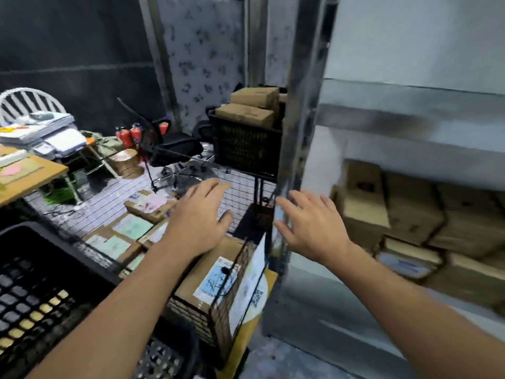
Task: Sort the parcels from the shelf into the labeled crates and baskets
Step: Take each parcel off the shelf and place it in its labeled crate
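Two bare forearms run to two bare hands, their edges softened by blur. The left hand [202, 217] shows left of the shelf post [302, 105], the right hand [314, 228] just right of it.

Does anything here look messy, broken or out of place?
Nothing looks spilled or torn, though the picture is blurry. The parcels on the shelf lie tilted and jumbled, not squarely stacked. The far black crate is heaped with boxes above its rim.
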`<control>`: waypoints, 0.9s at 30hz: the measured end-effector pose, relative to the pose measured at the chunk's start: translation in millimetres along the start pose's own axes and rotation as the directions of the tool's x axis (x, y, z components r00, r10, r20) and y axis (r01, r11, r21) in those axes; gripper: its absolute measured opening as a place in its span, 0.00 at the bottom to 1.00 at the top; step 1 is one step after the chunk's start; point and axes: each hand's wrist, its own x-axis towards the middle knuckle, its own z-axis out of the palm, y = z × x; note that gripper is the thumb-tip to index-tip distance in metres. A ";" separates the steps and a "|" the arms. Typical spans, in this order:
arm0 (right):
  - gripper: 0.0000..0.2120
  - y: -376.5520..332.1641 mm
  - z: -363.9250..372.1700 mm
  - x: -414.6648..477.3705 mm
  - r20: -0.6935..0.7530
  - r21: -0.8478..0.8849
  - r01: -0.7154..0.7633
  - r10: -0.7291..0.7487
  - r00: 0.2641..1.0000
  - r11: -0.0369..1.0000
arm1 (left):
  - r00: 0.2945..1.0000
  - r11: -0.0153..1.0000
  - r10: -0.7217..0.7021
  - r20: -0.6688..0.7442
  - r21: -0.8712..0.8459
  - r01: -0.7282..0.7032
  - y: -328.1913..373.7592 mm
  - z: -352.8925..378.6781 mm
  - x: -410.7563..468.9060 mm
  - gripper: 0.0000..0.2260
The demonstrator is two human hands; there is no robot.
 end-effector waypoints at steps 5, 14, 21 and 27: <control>0.26 59.4 -6.4 -66.2 -0.014 -0.024 -0.201 0.201 0.980 0.979 | 0.982 0.981 0.185 0.022 -0.061 -0.183 73.0 15.9 7.8 0.26; 0.29 161.4 -43.3 -206.7 -0.025 -0.124 -0.499 0.501 0.865 0.857 | 0.933 0.926 0.359 0.016 -0.132 -0.354 235.8 50.3 -0.1 0.26; 0.29 242.5 -86.9 -340.8 -0.093 -0.185 -0.677 0.673 0.733 0.712 | 0.849 0.827 0.528 0.017 -0.237 -0.509 390.0 77.9 -35.9 0.26; 0.27 300.7 -116.9 -443.9 -0.154 -0.191 -0.766 0.752 0.642 0.614 | 0.781 0.735 0.624 -0.033 -0.313 -0.601 511.7 92.9 -63.1 0.26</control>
